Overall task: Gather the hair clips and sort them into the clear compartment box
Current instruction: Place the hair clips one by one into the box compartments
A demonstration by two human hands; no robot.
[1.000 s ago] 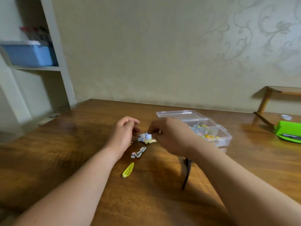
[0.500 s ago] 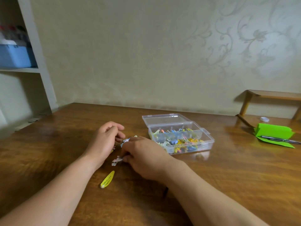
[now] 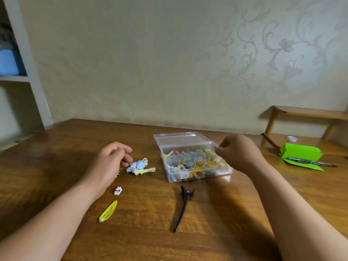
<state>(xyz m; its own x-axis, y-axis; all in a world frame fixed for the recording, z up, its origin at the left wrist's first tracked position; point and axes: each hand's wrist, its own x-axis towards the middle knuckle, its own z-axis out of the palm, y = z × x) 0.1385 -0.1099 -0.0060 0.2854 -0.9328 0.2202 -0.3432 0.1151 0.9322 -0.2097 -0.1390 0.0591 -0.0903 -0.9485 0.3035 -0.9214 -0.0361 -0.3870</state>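
— What's the wall like?
— Beige wallpaper (image 3: 169,63), pale floral scrolls at right
— Furniture?
— White shelving (image 3: 36,87) left holding a blue bin (image 3: 9,63), brown wooden table (image 3: 75,140) in front, a low wooden stand (image 3: 308,113) far right

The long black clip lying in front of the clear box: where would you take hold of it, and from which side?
Pinch the long black hair clip at its winged end, nearest the clear compartment box. It lies flat on the table and tapers to a thin tip at the near end; the wings likely stand proud. Come from above, fingers across its width.
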